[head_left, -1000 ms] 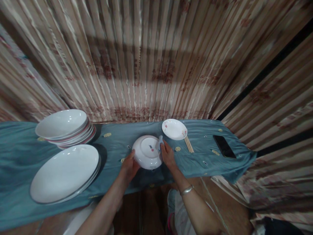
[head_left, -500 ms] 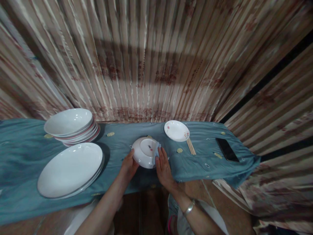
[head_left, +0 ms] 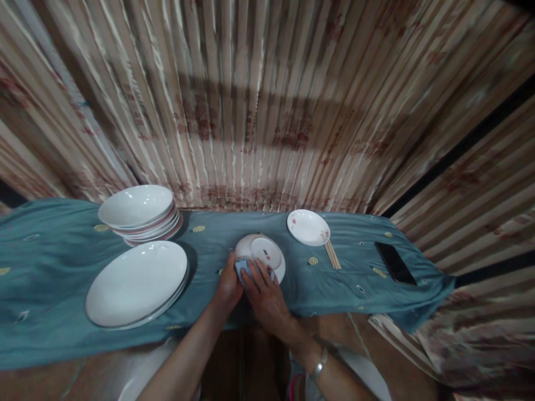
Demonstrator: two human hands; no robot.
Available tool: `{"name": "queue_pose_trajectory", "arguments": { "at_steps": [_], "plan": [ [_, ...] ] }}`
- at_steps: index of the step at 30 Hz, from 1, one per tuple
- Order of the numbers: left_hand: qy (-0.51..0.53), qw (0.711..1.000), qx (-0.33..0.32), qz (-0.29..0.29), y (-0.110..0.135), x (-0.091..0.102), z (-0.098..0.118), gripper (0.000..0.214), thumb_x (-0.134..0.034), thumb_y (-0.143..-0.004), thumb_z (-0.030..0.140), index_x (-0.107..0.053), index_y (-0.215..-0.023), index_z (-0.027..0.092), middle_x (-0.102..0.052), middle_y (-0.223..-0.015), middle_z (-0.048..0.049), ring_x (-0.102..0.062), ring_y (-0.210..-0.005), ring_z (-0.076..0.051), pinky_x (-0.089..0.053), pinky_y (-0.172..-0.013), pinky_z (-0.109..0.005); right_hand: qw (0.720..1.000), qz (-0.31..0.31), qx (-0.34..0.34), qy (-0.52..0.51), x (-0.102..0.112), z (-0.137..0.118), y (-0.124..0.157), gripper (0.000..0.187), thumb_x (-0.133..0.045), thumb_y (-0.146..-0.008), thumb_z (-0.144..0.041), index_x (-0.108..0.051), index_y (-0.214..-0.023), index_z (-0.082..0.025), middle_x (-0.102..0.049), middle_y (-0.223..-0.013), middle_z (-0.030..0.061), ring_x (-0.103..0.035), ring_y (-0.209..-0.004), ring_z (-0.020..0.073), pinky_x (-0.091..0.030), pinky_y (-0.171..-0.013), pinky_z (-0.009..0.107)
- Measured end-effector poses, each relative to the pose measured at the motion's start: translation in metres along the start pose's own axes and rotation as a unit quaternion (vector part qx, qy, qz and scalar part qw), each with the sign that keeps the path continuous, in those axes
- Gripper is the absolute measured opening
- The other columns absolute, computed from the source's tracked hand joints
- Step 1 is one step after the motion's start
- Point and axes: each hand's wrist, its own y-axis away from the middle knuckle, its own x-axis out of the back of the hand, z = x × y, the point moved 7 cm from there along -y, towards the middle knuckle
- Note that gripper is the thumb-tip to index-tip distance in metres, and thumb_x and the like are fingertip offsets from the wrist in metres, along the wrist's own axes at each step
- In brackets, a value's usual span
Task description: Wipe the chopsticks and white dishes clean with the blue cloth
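A white bowl (head_left: 261,250) is turned bottom up near the front of the table, its round foot and a small printed mark facing me. My left hand (head_left: 230,283) grips its left edge, fingers closed and partly hidden under the rim. Against the near side of the bowl, my right hand (head_left: 266,295) presses a light blue cloth (head_left: 242,269), fingers bent over it. A silver bracelet (head_left: 320,362) circles my right wrist.
Stacked bowls (head_left: 137,207) stand at the back left, with large oval plates (head_left: 136,284) before them. Right of the bowl lie a small flowered plate (head_left: 308,227), chopsticks (head_left: 333,256) and a black phone (head_left: 395,263). A patterned curtain (head_left: 259,122) hangs behind the cloth-covered table (head_left: 326,295).
My right hand has slid the cloth from the bowl's right side round to its near left side, close to my left hand. The whole view has shifted slightly.
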Motion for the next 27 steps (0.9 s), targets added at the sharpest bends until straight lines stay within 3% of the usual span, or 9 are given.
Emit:
{"name": "queue_pose_trajectory", "arguments": {
  "at_steps": [5,13,18,22,27],
  "plan": [
    [0.011,1.0,-0.004,-0.026,0.007,-0.007,0.002,0.037,-0.044,-0.095,0.038,-0.07,-0.088,0.012,-0.072,-0.074,-0.0103,-0.071,-0.088,-0.023,-0.057,-0.081,-0.032,1.0,0.003,0.02,-0.004,0.017,0.0,-0.016,0.055,-0.043,-0.088,-0.008,-0.041,-0.143,-0.016,-0.039,-0.152,0.0114,-0.016,-0.147,0.0258,-0.027,-0.113,0.053],
    [0.007,0.995,-0.039,-0.092,0.01,-0.014,0.003,0.028,-0.052,-0.091,0.034,-0.07,-0.098,0.013,-0.074,-0.098,-0.0113,-0.065,-0.108,-0.024,-0.05,-0.095,-0.034,0.997,-0.02,-0.026,-0.065,0.033,0.017,-0.045,0.049,-0.038,-0.095,-0.018,-0.041,-0.144,-0.018,-0.036,-0.154,0.0108,-0.023,-0.146,0.0256,-0.028,-0.114,0.053],
    [-0.05,0.987,-0.028,-0.149,0.014,-0.014,0.001,0.032,-0.075,-0.067,0.028,-0.068,-0.096,0.016,-0.073,-0.085,-0.0054,-0.068,-0.085,-0.022,-0.054,-0.077,-0.033,0.975,-0.005,-0.092,-0.201,0.031,0.044,-0.049,0.046,-0.031,-0.1,-0.031,-0.041,-0.145,-0.023,-0.036,-0.153,0.0083,-0.027,-0.144,0.0205,-0.026,-0.117,0.046],
    [-0.094,0.977,-0.058,-0.182,0.021,-0.015,0.006,0.042,-0.081,-0.052,0.017,-0.069,-0.092,0.017,-0.071,-0.076,-0.0011,-0.065,-0.07,-0.017,-0.052,-0.068,-0.029,0.949,-0.019,-0.126,-0.288,0.031,0.06,-0.048,0.045,-0.033,-0.1,-0.036,-0.046,-0.141,-0.024,-0.041,-0.151,0.008,-0.034,-0.141,0.0181,-0.028,-0.117,0.041],
    [-0.129,0.97,-0.063,-0.197,0.029,-0.017,0.003,0.05,-0.08,-0.052,0.016,-0.068,-0.101,0.02,-0.072,-0.092,-0.0032,-0.066,-0.082,-0.02,-0.052,-0.073,-0.031,0.969,-0.058,-0.047,-0.236,0.045,0.039,-0.049,0.044,-0.036,-0.099,-0.033,-0.047,-0.141,-0.023,-0.038,-0.153,0.0068,-0.025,-0.145,0.0208,-0.023,-0.118,0.046]
  ]
}}
